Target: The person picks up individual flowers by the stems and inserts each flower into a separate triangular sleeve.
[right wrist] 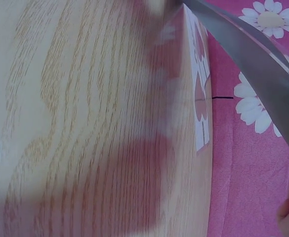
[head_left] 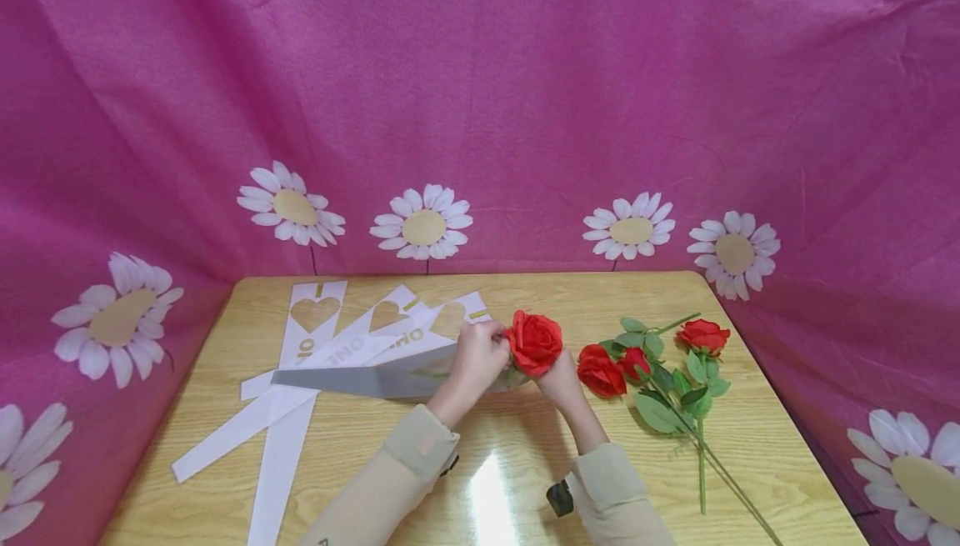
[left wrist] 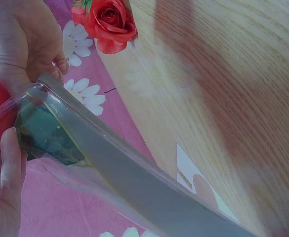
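Observation:
A red artificial rose (head_left: 536,343) sits with its bloom outside the mouth of a flower sleeve (head_left: 341,379), grey on one side and clear on the other. Its green leaves (left wrist: 48,133) show through the clear film. My left hand (head_left: 477,356) pinches the sleeve's clear edge beside the bloom, thumb and fingers together. On the bloom's other side, my right hand (head_left: 560,381) holds the sleeve's rim with curled fingers; the bloom partly hides it in the head view. The sleeve's narrow end points left, raised over the table.
Several white sleeves with gold hearts (head_left: 313,314) lie fanned out on the wooden table (head_left: 420,479) at left. More red roses (head_left: 600,371) with leafy stems lie at right. Pink cloth (head_left: 480,112) printed with daisies surrounds the table's back and sides.

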### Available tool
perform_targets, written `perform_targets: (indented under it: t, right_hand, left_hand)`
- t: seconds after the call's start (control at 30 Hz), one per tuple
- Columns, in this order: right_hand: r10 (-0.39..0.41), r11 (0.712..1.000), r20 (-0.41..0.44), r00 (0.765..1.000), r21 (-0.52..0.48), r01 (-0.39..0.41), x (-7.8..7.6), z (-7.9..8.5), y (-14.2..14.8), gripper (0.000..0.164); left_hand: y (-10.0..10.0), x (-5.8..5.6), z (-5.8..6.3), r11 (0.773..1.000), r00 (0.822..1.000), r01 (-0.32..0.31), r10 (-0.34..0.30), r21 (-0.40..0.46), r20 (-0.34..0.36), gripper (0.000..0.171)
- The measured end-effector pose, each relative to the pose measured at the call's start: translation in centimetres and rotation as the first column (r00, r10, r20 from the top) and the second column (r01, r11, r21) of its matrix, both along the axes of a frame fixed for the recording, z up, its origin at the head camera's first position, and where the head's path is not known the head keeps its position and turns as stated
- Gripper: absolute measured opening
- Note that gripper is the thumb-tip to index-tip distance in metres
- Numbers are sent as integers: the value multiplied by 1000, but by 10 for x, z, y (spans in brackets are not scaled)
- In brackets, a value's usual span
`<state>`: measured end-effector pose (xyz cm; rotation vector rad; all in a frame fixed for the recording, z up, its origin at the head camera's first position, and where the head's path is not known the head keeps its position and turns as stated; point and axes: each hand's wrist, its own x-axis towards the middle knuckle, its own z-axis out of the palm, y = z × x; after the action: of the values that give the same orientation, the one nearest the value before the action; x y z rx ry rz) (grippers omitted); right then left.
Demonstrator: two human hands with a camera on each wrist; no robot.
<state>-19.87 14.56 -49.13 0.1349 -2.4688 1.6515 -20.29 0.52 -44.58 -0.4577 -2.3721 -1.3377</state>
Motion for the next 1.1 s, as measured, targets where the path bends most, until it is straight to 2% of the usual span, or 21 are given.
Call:
perform_targets:
  t: [0.27,0.53,0.7,0.83,0.97,1.1]
  right_hand:
    - [-14,1000,-3,1000,20,14,1,2,2,39]
    - [-74,997,-25,997,18,74,0,5,7,20]
    - [-99,995,-79,992,18,101,-1,6,8,20]
    - [-120,993,-63,991,-11,119,-1,7,8,20]
    - [-120,991,-22,993,-61,118,3,17,8,22]
    - [-78,990,-6,997,-122,77,10,33,8,28]
  left_hand:
    - [0,1,0,1000,1000,1,-1,18,22,11]
    - [-1,-1,2,998,999,-1,-1,69,32,12]
    - [-1,0,4,994,998,17,-24,112,62,12]
    - [-2,0,6,992,996,12,-23,124,86,11]
    - [-2,-1,7,991,995,9,-22,130,98,11]
    - [-3,-2,8,989,995,15,-29,148,92,11]
